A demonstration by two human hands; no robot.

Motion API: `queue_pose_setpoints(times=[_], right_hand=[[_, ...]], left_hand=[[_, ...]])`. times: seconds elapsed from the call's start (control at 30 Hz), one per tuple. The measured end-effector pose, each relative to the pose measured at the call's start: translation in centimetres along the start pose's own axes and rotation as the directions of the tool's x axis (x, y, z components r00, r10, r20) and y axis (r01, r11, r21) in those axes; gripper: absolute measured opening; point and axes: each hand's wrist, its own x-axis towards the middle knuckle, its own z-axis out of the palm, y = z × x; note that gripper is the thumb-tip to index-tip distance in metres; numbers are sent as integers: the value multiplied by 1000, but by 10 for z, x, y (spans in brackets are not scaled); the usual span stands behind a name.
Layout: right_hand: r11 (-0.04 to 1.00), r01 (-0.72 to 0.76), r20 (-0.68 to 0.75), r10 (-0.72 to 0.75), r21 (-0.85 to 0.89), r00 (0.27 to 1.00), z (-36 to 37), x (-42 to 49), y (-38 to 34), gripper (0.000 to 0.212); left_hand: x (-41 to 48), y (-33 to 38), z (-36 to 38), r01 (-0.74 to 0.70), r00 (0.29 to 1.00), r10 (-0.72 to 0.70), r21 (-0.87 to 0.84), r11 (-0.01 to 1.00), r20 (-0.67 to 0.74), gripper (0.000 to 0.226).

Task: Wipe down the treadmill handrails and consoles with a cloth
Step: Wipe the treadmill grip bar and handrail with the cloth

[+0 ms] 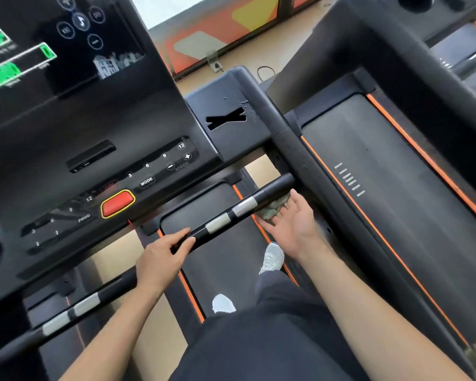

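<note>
A black front handlebar with silver sensor plates runs across below the treadmill console. My left hand grips this bar near its middle, fingers curled over the top. My right hand is under the bar's right end, palm up with fingers fairly straight, pressing a small grey-green cloth against the underside. The black right side handrail runs away from the bar's end. A second sensor bar section lies at lower left.
The console carries a red stop button, speed and mode keys and a lit screen. The belt with orange edging lies below, my white shoes on it. A neighbouring treadmill stands at right.
</note>
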Motion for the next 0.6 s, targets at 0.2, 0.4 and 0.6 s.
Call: queue_pose_setpoints(times=[0.2,0.4,0.6], right_hand=[[999,-12,16,13,-34,1000,15,-9,33,49],[992,-85,52,90,-95,995,29,-24,86,52],[978,-149,92,163,-146,982,40,-40,139,51]], left_hand=[[-6,-18,5,-195,981,195,23,980,25,42],[-29,-62,-8,-351,930,345,-26,936,-126,54],[-60,-145,-31,-212,951,212,23,977,-224,59]])
